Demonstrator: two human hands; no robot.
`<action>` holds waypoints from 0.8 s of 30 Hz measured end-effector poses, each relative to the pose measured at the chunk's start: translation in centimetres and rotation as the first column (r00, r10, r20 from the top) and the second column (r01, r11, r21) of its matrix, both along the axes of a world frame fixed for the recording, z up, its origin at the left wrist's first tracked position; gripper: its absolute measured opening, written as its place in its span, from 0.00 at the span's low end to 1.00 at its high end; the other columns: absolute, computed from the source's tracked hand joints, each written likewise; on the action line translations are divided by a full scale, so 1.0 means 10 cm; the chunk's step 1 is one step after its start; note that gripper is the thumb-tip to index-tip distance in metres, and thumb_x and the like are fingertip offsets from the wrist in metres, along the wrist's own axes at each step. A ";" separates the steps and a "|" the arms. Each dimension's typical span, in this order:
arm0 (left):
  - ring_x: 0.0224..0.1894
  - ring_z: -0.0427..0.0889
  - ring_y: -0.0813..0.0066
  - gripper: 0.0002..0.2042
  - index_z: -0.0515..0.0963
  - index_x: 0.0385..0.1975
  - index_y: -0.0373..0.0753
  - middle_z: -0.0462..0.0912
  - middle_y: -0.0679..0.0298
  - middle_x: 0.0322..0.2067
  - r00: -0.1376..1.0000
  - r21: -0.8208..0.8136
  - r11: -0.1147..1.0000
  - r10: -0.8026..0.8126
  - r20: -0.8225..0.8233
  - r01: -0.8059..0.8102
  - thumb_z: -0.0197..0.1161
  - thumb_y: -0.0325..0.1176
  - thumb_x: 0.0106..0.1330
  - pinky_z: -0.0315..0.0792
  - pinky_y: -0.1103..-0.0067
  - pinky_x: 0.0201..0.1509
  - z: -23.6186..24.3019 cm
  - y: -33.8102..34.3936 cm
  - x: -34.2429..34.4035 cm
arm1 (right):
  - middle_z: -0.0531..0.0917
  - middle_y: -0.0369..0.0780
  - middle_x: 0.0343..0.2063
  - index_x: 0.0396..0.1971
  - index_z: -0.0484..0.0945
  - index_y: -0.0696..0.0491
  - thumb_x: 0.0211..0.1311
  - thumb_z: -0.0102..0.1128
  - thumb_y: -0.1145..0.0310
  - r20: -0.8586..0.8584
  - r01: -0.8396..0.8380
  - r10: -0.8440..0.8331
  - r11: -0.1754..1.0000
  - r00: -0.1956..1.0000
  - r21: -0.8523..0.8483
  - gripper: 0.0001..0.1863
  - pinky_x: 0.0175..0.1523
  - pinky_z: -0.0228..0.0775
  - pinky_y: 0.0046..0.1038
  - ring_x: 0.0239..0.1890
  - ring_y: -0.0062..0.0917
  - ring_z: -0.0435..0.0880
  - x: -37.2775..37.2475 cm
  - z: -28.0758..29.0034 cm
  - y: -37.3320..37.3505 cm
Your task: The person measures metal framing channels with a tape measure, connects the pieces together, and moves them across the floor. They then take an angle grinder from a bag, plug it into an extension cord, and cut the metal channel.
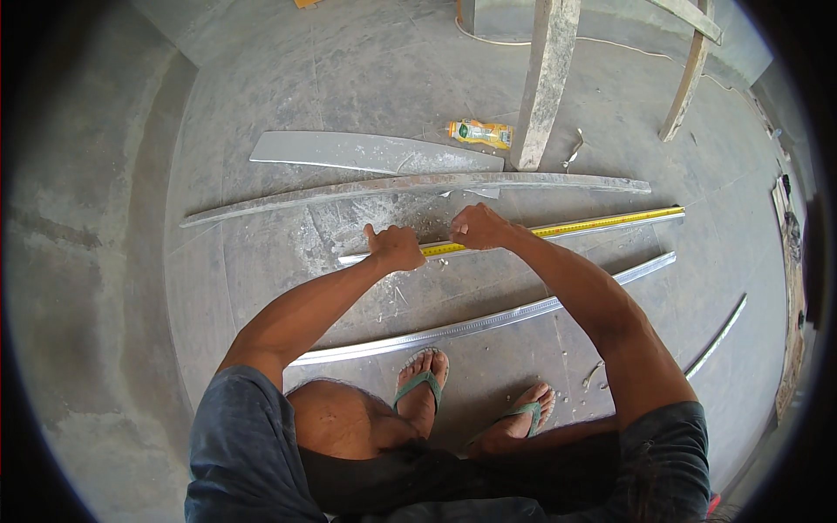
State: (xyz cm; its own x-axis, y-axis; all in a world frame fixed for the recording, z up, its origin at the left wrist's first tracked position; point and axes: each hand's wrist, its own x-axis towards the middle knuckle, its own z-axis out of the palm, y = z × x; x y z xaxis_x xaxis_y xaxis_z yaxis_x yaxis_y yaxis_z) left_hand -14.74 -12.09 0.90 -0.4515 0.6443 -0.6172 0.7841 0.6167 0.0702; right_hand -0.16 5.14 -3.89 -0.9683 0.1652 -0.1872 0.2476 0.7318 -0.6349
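Observation:
A yellow tape measure (567,228) lies stretched along a thin silvery metal profile (658,220) on the floor in front of me. My left hand (398,248) is closed at the tape's left end, thumb raised; the tape's case does not show. Just to the right, my right hand (478,227) is curled into a closed grip over the tape and profile. Whatever its fingers hold is hidden. Closer to my feet is a second, longer metal profile (488,324), passing beneath both forearms.
Beyond my hands lie a long wooden batten (418,185) and a grey board offcut (357,152). A yellow packet (481,133) rests beside an upright wooden post (545,87). White dust and crumbs litter the floor. At right is a short metal strip (717,336).

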 end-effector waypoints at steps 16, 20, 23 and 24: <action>0.57 0.84 0.49 0.21 0.84 0.51 0.39 0.86 0.49 0.49 0.998 -0.030 1.000 0.001 0.058 0.000 0.66 0.43 0.61 0.45 0.44 0.75 0.13 0.00 0.02 | 0.89 0.46 0.32 0.35 0.89 0.53 0.58 0.67 0.57 0.017 0.143 -0.142 0.989 0.990 -0.029 0.15 0.51 0.81 0.39 0.38 0.41 0.89 0.05 0.00 -0.12; 0.57 0.83 0.49 0.21 0.84 0.51 0.40 0.86 0.49 0.49 0.999 0.000 1.000 -0.006 0.046 0.006 0.66 0.43 0.60 0.44 0.43 0.76 0.13 0.04 -0.01 | 0.86 0.47 0.26 0.26 0.84 0.54 0.57 0.66 0.56 -0.030 0.118 -0.117 0.992 0.993 0.034 0.15 0.47 0.80 0.42 0.34 0.45 0.87 0.00 -0.08 -0.06; 0.58 0.83 0.49 0.20 0.85 0.50 0.41 0.86 0.48 0.50 0.998 -0.005 1.000 0.004 0.056 -0.003 0.66 0.42 0.60 0.44 0.43 0.76 0.04 0.01 -0.05 | 0.82 0.49 0.23 0.20 0.76 0.55 0.55 0.64 0.56 -0.026 0.125 -0.125 0.991 0.992 0.036 0.17 0.44 0.79 0.44 0.31 0.49 0.85 -0.04 -0.08 -0.10; 0.53 0.85 0.52 0.19 0.85 0.47 0.40 0.87 0.51 0.46 0.999 0.030 1.000 0.000 0.034 -0.001 0.66 0.41 0.58 0.46 0.46 0.72 0.00 -0.02 -0.03 | 0.82 0.49 0.22 0.19 0.75 0.55 0.54 0.63 0.57 -0.024 0.138 -0.137 0.990 0.990 0.039 0.17 0.44 0.78 0.45 0.31 0.49 0.84 -0.03 -0.10 -0.12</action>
